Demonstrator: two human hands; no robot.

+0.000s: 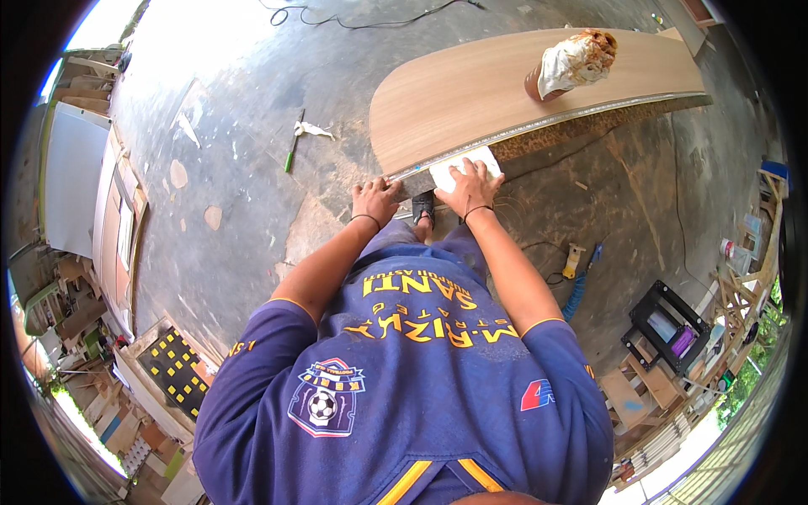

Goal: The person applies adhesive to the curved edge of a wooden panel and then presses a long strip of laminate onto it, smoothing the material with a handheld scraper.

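A long wood-grain board (471,93) with a rounded near end lies raised over the concrete floor. My left hand (376,200) grips its near edge at the rounded corner. My right hand (473,187) presses a white cloth or pad (446,170) flat against the board's edge strip (547,119), just right of the left hand. Both forearms reach forward from my blue shirt. A sandalled foot (423,208) shows between the hands.
A brown can wrapped in a stained rag (572,63) stands on the board's far part. A green-handled tool (293,145) and white scrap lie on the floor at left. Blue and yellow tools (581,271) and a black crate (669,324) sit at right. Cables trail across the floor.
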